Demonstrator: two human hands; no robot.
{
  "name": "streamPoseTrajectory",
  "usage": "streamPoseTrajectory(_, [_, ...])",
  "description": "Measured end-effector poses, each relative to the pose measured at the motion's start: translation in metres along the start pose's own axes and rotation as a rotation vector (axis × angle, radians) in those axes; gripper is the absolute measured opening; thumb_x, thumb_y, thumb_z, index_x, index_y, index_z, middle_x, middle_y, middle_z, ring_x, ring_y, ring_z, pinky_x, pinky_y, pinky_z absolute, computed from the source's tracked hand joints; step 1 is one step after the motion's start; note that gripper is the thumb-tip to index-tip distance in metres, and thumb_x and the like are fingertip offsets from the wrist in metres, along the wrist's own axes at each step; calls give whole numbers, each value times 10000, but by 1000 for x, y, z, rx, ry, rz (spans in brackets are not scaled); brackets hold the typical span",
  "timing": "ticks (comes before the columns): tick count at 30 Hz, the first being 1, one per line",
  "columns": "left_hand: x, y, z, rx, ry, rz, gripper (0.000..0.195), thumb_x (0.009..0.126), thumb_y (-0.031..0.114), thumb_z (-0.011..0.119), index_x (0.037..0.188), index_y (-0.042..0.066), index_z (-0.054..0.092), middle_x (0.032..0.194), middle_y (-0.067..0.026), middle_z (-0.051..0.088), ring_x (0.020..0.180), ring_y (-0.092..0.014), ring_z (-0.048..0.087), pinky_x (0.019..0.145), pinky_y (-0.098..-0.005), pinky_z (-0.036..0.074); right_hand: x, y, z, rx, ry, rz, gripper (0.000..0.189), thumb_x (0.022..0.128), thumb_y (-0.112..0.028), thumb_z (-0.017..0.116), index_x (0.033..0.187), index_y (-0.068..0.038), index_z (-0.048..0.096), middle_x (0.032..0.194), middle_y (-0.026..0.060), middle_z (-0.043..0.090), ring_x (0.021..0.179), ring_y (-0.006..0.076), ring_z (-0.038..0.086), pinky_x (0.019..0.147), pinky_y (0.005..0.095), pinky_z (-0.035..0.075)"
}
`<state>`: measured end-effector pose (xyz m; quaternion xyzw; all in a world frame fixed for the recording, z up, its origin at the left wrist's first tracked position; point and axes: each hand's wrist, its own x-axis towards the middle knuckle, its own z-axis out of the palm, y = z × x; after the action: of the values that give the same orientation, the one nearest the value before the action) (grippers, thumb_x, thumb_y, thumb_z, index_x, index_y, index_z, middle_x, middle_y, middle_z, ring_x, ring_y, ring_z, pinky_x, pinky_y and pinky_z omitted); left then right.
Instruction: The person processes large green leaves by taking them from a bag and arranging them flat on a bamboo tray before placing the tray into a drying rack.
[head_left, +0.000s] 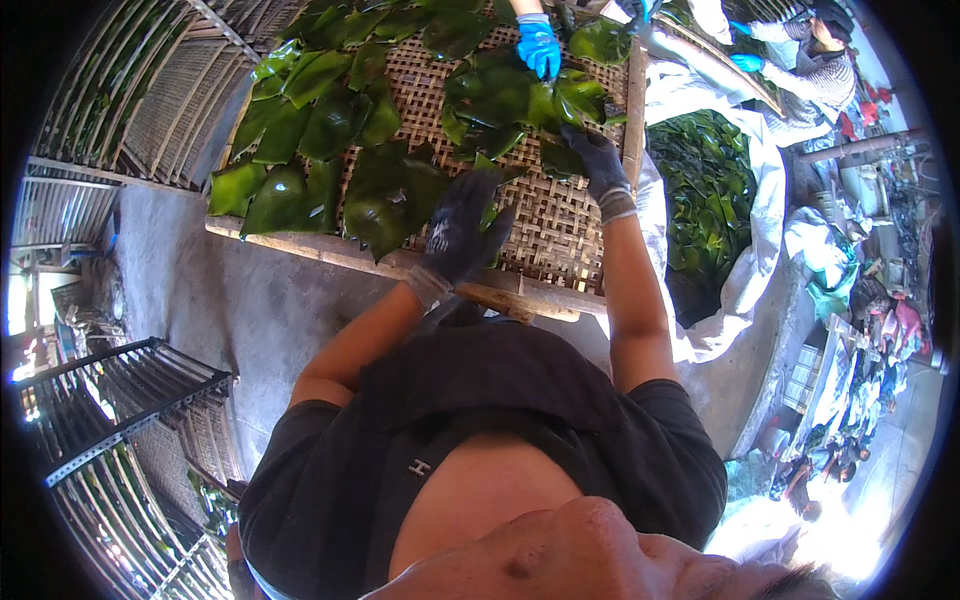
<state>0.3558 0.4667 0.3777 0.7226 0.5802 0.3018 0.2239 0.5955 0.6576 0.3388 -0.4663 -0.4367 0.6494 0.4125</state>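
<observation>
A woven bamboo tray with a wooden frame (551, 291) lies before me, partly covered by broad, glossy green leaf-like sheets (394, 187). My left hand (461, 221), in a dark work glove, is spread over the tray's near edge, touching or just above a green piece; its fingers are apart. My right hand (598, 161), gloved alike, reaches over the tray's right part, its fingertips at a dark green sheet (562, 157). Whether they pinch it cannot be told. Just beyond, a co-worker's blue-gloved hand (538, 49) touches the bright green pieces (574, 97).
To the right stands a white sack (765, 202) filled with green pieces (705, 202). Another person (817, 67) in blue gloves is at the upper right. Slatted racks with trays (161, 90) stand at the upper left, and a metal-framed rack (135, 427) at the lower left.
</observation>
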Motion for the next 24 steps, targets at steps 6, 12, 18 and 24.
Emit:
streamPoseTrajectory(6, [101,8,25,-962,61,11,402,905,210,705,1251,41,591,1150,-91,658,1024,-209,627,935,-373,493,-60,0,-10,59,-201,-8,354,930,-113,643,1247,40,596,1120,93,687,967,170,665,869,309,553])
streamPoseTrajectory(12, [95,20,-11,-1480,-215,-596,256,928,95,644,1184,75,643,1122,-46,691,1036,-167,660,886,-315,553,-108,20,-14,-349,-121,-307,417,977,-212,634,1291,58,583,1239,111,643,1101,200,612,968,324,475])
streamPoseTrajectory(18, [87,8,12,-1587,-389,-438,216,975,157,612,1167,63,645,1084,-69,708,955,-194,705,817,-332,614,-142,43,-13,-186,-44,-165,595,989,-371,613,1423,12,476,1302,82,613,1193,172,563,1018,297,435])
streamPoseTrajectory(24, [76,9,7,-1325,-398,-378,223,932,185,682,1124,74,674,1018,-26,707,883,-151,680,782,-305,558,-165,77,24,-765,142,-445,537,1006,-376,581,1386,-3,504,1274,99,619,1159,161,563,1003,274,426])
